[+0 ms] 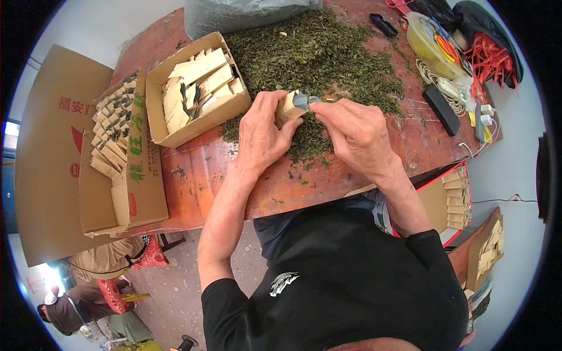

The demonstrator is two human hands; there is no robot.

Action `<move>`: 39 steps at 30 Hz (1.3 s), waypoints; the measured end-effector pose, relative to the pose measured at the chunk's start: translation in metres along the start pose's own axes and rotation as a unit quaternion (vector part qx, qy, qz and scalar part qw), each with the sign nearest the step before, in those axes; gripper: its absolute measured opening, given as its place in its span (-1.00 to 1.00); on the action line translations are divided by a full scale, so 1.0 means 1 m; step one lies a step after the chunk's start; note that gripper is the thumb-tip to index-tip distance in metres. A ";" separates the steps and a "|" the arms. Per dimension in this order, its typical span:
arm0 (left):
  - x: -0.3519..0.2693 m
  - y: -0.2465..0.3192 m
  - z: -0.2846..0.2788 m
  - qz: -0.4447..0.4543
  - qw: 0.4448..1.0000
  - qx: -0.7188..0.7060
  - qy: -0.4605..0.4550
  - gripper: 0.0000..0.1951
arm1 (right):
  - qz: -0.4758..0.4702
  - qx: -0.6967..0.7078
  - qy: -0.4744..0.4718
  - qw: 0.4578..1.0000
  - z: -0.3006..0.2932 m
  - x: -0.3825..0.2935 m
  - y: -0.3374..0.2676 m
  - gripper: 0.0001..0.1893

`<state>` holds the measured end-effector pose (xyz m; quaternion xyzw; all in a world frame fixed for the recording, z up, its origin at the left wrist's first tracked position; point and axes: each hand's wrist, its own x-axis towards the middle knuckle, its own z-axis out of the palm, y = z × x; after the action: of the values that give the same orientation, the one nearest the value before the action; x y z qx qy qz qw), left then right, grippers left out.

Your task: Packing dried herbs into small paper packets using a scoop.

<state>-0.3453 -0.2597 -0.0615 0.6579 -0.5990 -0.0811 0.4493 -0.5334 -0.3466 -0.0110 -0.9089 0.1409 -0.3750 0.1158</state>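
My left hand (266, 127) holds a small kraft paper packet (287, 110) upright over the table, thumb in front and fingers behind. A grey lining (301, 101) shows at the packet's mouth. There the fingertips of my right hand (358, 131) are pinched together on the lining's edge; exactly how much they grip is hard to see. Beneath and beyond both hands spreads a wide pile of dried, dark green leaves (303, 57), probably tea. To the left of my left hand stands a low cardboard box (193, 131) with many kraft packets (199, 72) in it.
A larger carton (147, 188) holding rows of packets stands at the left edge of the red-brown wooden table (189, 210). A clear plastic bag (250, 17) lies at the back. Rightward are a yellow bowl (423, 48), a black case (441, 109) and cables. A person (74, 311) is at lower left.
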 end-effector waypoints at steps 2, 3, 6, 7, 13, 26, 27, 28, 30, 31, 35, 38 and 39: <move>0.000 0.001 0.000 0.002 1.000 0.006 0.002 -0.49 | 0.002 0.028 0.034 0.999 0.000 -0.001 0.002 -0.71; -0.001 0.000 -0.001 0.003 1.000 0.011 0.006 -0.49 | 0.002 0.028 0.033 0.999 -0.002 -0.001 0.001 -0.71; -0.002 -0.002 -0.001 0.005 1.000 0.014 0.007 -0.49 | 0.026 0.061 0.053 0.996 -0.009 0.000 -0.001 -0.76; -0.002 -0.002 -0.002 0.005 1.000 0.014 0.007 -0.49 | 0.064 0.083 0.068 0.992 -0.010 0.000 -0.001 -0.77; -0.001 -0.001 -0.002 0.004 1.000 0.009 0.011 -0.49 | 0.154 0.033 0.095 0.983 -0.005 -0.006 0.030 -0.82; -0.001 -0.001 -0.005 -0.009 1.000 0.009 0.014 -0.49 | 0.243 0.000 -0.045 0.969 0.030 -0.014 0.067 -0.79; -0.001 -0.001 -0.005 -0.011 1.000 0.010 0.007 -0.49 | 0.263 0.032 -0.054 0.963 0.034 -0.012 0.066 -0.77; -0.001 -0.002 -0.006 -0.012 1.000 0.010 0.008 -0.49 | 0.263 0.033 -0.054 0.963 0.037 -0.010 0.063 -0.77; -0.001 -0.002 -0.006 -0.018 1.000 0.007 0.005 -0.49 | 0.305 0.112 -0.053 0.944 0.040 -0.003 0.056 -0.76; -0.001 -0.001 -0.006 -0.018 1.000 0.006 0.005 -0.49 | 0.305 0.112 -0.054 0.944 0.042 0.001 0.053 -0.76; -0.001 -0.002 -0.006 -0.022 1.000 0.009 0.013 -0.50 | 0.415 0.210 -0.051 0.884 0.045 0.010 0.051 -0.71; -0.001 -0.002 -0.005 -0.024 0.999 0.011 0.019 -0.51 | 0.451 0.245 -0.036 0.858 0.046 0.010 0.058 -0.69; -0.001 -0.002 -0.006 -0.027 0.999 0.015 0.017 -0.51 | 0.460 0.258 -0.030 0.849 0.047 0.008 0.061 -0.69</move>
<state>-0.3405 -0.2563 -0.0598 0.6817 -0.5745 -0.0729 0.4472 -0.5046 -0.4015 -0.0572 -0.6881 0.4375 -0.2742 0.5098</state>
